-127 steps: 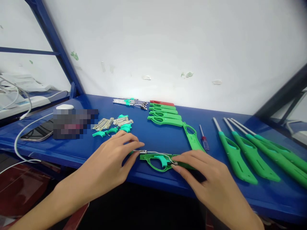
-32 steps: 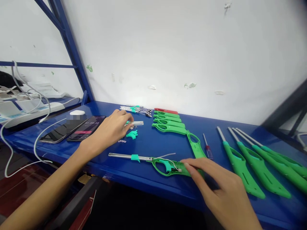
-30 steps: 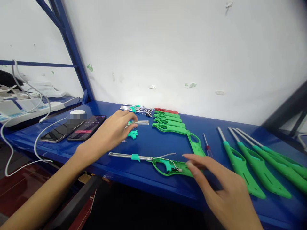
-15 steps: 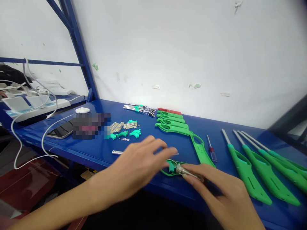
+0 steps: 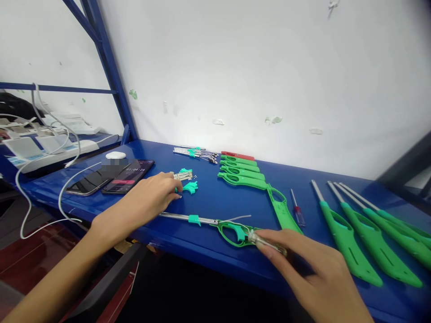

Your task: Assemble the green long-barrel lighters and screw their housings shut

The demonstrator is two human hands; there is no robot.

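At the table's front edge, my right hand pinches a clear, metal-tipped lighter fuel tank between thumb and fingers. The tank lies at a green lighter half-shell, whose rear is hidden under that hand. A teal trigger sits in this shell, and a metal tube with a teal collar extends from it leftward. A thin white wire sticks up beside it. Farther left, my left hand is over the small parts, fingers curled together; their contents are hidden. Clear tanks and a teal trigger piece lie beside its fingertips.
Behind are metal tubes with wires, a row of green half-shells and a red one. Right of centre lie another green half-shell, a screwdriver and several assembled lighters. Phones and a cable are left.
My left hand has moved left and away from the half-shell to the small parts, uncovering the tube and trigger. My right hand stays with the tank.
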